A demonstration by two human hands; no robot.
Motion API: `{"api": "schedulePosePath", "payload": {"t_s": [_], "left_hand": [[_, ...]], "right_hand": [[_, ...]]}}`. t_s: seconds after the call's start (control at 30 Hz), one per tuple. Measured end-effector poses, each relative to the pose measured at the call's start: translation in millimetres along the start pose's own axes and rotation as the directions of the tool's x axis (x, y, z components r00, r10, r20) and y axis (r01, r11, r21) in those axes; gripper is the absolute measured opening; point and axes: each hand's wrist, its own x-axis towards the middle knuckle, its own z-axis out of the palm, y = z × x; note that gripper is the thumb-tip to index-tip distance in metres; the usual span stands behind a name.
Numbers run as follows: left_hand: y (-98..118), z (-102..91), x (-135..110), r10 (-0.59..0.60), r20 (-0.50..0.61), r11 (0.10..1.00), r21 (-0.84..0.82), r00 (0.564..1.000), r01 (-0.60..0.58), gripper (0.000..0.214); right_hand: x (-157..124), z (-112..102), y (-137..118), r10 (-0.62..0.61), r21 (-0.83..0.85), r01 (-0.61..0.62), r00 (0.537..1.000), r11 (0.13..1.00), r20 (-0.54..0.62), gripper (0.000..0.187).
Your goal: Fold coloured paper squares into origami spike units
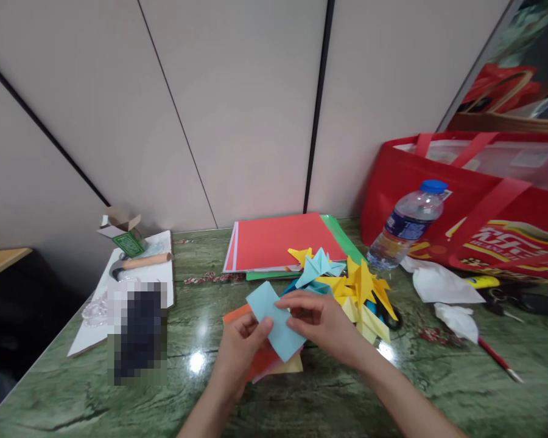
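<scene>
A light-blue sheet of paper [274, 316], a slanted rectangle, is held between both hands over the table. My left hand [242, 340] grips its left edge, the thumb lying on top. At its right side, my right hand [317, 316] has thumb and fingers closed on the paper. Beneath them lie orange paper [260, 363] and a pale yellow sheet [292, 365], partly covered. Just beyond the right hand is a pile of folded paper pieces, among them a light-blue one [318, 266] and a yellow one [361, 281].
A stack topped with red paper [283, 240] lies against the wall. To the right stand a water bottle [408, 225] and a red bag [484, 207], with crumpled tissue [442, 283] and a brush [500, 360] nearer. At left, a white board [94, 334] carries a small green box [130, 242].
</scene>
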Motion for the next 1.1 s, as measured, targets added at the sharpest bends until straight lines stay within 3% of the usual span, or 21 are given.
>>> {"api": "schedulePosePath", "payload": {"t_s": [0.3,0.67,0.9,1.1], "left_hand": [[1,-9.9,3,0.008,0.009,1.0,-0.005,1.0,-0.008,0.029],[2,-14.2,4,0.019,-0.035,1.0,0.002,0.999,-0.019,0.032],[11,-23.6,6,0.041,-0.079,0.999,0.026,0.996,-0.039,0.019],[12,-18.6,4,0.055,-0.138,0.998,0.04,0.989,-0.05,0.02]], "right_hand": [[-2,-1,-9,-0.037,-0.115,0.044,0.997,0.992,0.066,0.036],[-4,-2,-13,-0.048,-0.073,0.055,0.994,0.996,0.098,0.036],[-4,-3,-12,-0.037,-0.118,0.052,0.991,0.992,0.129,0.036],[-4,-3,-11,-0.044,-0.103,0.059,0.99,0.993,0.136,0.035]]}}
